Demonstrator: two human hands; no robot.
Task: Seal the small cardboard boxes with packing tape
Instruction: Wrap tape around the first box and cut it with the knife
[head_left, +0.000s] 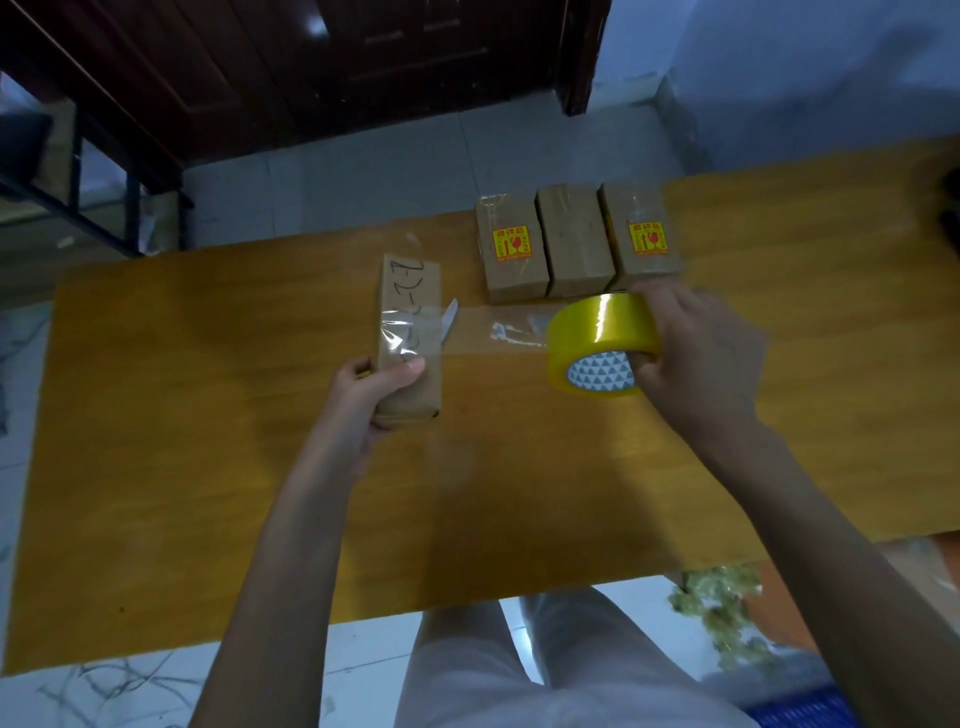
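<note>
The left hand grips a small cardboard box at its near end: the thumb lies across the top face and the other fingers curl round the left side, closed firmly on it. The box sits on the tabletop, left of centre, with its long axis running away from the person, slightly tilted; handwritten marks run along its top face.

The right hand holds a roll of yellow tape, with the fingers curled over the outer rim and the thumb hooked into the patterned white core. The roll stands on edge, its open core facing the person, raised just above the tabletop or touching it; which, I cannot tell. A strip of clear tape stretches leftward from the roll to the box and crosses the box's top face about midway, at right angles to its long axis. A small pale blade-like tip shows beside the box's right edge, under the strip; what it is I cannot tell.

Three more boxes stand side by side at the far edge of the tabletop, touching one another, long axes also pointing away. The left and right ones carry yellow and red stickers, and all show glossy tape on them.
</note>
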